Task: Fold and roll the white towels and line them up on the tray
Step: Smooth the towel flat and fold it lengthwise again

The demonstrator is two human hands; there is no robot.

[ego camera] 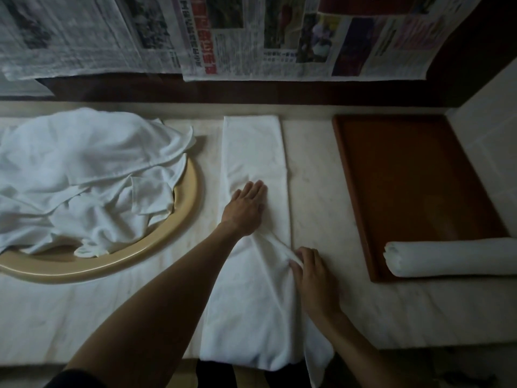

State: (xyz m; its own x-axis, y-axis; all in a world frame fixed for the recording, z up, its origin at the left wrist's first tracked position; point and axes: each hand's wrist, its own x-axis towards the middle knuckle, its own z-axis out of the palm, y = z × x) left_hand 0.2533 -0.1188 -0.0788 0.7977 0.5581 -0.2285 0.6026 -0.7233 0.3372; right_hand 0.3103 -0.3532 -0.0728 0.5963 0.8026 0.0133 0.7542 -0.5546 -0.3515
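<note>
Two bare hands work a long folded white towel (253, 219) that lies on the pale counter (321, 191) and hangs over its near edge.

Nearest, the right hand (310, 278) pinches a raised fold of the towel between thumb and fingers, at the strip's right edge. Just beyond it the left hand (246, 207) lies flat, palm down, fingers together and extended, pressing the middle of the towel; the strip runs on past the fingertips toward the far wall. Right of the towel and apart from it sits a brown tray (414, 175), with one rolled towel (453, 257) lying across its near end. On the left, a heap of loose white towels (84, 175) fills a round beige basin (179, 219). Newspapers (251, 37) hang on the far wall.
</note>
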